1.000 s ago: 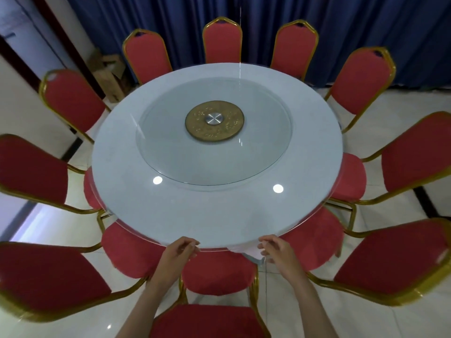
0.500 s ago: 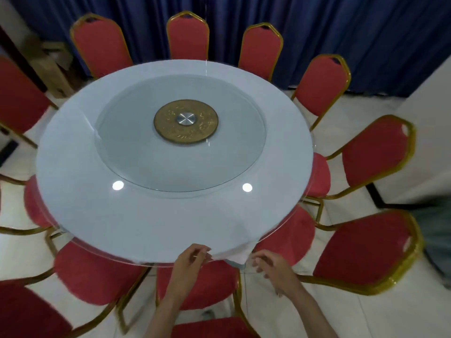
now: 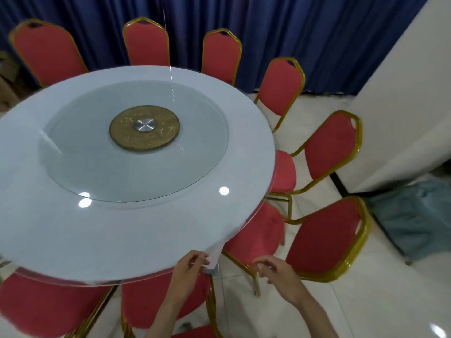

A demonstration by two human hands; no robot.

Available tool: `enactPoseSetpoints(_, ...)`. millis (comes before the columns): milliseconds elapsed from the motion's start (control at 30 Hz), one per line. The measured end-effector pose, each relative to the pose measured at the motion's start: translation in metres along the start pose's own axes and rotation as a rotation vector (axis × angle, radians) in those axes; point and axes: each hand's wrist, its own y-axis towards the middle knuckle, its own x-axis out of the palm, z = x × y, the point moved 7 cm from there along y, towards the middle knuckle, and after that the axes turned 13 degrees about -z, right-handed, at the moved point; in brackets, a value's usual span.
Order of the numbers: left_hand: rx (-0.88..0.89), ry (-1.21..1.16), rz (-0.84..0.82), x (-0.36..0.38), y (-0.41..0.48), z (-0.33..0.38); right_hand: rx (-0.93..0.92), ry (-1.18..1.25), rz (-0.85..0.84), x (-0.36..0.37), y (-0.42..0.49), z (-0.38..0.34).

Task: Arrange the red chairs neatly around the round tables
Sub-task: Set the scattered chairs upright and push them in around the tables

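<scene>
The round table [image 3: 127, 230] stands ringed by red chairs [image 3: 327, 230], seats tucked under its rim, seemingly tidy. The left hand [image 3: 188, 269] pinches the hanging corner of the tablecloth [image 3: 216, 254], probably to straighten it. The right hand [image 3: 278, 272] hovers curled nearby, its grip unclear.

We have turned our head right, so the round table [image 3: 122, 240] now fills the left, and a white wall [image 3: 402, 93] and a blue-grey bundle [image 3: 415, 215] have come in at the right. Our right hand [image 3: 277, 273] has left the table edge and now hovers over the near right chair [image 3: 324, 240]. Our left hand [image 3: 189, 269] now pinches at the hanging cloth corner [image 3: 214, 254].
</scene>
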Motion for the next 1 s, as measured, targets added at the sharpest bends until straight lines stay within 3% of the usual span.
enactPoseSetpoints(333, 0.050, -0.005, 0.101, 0.168, 0.010, 0.040, -0.150, 0.154, -0.026, -0.147, -0.037, 0.084)
enactPoseSetpoints(600, 0.057, 0.027, 0.052, 0.293, 0.042, 0.086, -0.208, 0.205, 0.060, -0.264, -0.091, 0.123)
enactPoseSetpoints(1000, 0.084, 0.013, 0.061, 0.356, 0.119, 0.128, -0.230, 0.146, 0.027, -0.361, -0.040, 0.118)
